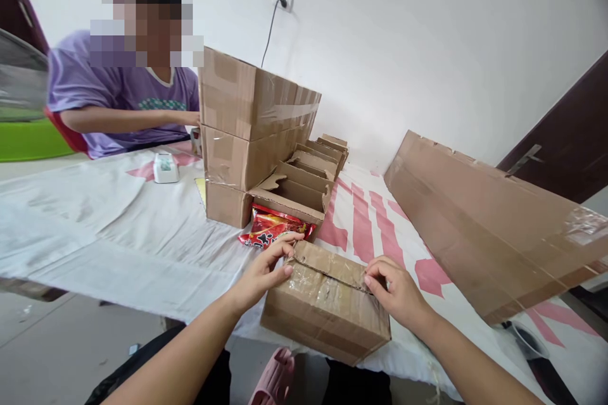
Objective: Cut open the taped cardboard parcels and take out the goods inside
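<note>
A small cardboard box (pixel 323 326) with clear tape over its top and side stands at the table's near edge, in front of me. My left hand (pixel 263 273) is at the top's left corner, its bent fingers and thumb gripping the edge there. The thumb and fingers of my right hand (pixel 396 294) are closed on the right end of the top flap (pixel 332 264). That flap lies nearly flat, with a narrow gap along its near edge. Touching distance behind the left fingers, a red snack packet (pixel 273 228) leans against an opened carton.
Taped cartons (pixel 228 98) are stacked at centre-left, beside a row of opened cartons (pixel 301 193). A big cardboard sheet (pixel 484 228) stands at right. A tape dispenser (pixel 532 348) lies near the right edge. Across the table sits a person in a purple shirt (pixel 114 88), near a white device (pixel 166 168).
</note>
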{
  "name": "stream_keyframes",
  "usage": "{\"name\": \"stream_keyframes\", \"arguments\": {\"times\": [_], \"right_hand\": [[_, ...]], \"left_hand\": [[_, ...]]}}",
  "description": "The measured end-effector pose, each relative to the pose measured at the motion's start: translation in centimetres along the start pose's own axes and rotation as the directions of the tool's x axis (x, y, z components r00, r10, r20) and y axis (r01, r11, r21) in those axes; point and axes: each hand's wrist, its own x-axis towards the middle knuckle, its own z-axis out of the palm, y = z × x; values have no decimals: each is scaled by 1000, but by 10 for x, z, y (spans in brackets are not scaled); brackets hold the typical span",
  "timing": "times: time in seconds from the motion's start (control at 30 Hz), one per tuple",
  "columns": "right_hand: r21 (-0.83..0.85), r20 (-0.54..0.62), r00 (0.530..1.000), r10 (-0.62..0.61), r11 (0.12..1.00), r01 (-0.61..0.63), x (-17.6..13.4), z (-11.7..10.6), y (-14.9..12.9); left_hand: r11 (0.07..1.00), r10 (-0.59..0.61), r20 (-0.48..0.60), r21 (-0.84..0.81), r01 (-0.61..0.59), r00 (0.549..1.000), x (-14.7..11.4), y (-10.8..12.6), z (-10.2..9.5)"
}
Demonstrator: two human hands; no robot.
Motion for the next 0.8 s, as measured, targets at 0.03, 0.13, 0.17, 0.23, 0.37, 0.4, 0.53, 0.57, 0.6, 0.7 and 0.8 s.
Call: {"name": "stream_keyframes", "arguments": {"times": [0.03,0.13,0.17,0.23,0.37,0.4,0.53,0.57,0.6,0.7,0.8], "right_hand": [[-5,-6,1000,2,1000,-2,1,1,1],[-24,-6,1000,8,1000,-8,2,3,2],[-29,-7,1000,10,1000,-10,3,3,2],[-40,-11,1000,15,999,-16,3,4,2],[-80,-5,1000,18,997,-18,7,4,1],[-88,4,1000,18,996,-18,9,4,1],[-115,76,996,44,993,-35,17,3,-2],[-128,99,994,50,991,-37,20,2,-2],[-143,122,991,55,989,-38,22,1,-4],[-184,180,981,65,982,-32,28,0,-9],[-239,219,973,77,971,-23,33,0,-14]], "left_hand": [[1000,1,0,-2,-1,1000,0,0,0],[1000,5,2,-9,-5,1000,0,0,0],[1000,5,4,-9,-5,1000,0,-1,0],[1000,3,6,-9,-3,1000,0,-1,0],[1000,0,7,-9,0,1000,1,-1,0],[1000,3,8,-9,-3,1000,1,-1,-1],[1000,10,11,1,-10,1000,1,0,-1],[1000,10,11,5,-10,1000,1,0,-1],[1000,8,11,8,-8,1000,1,-1,-1],[1000,-8,12,6,7,1000,0,-1,-1],[1000,-25,20,-9,25,999,-1,-2,-1]]}}
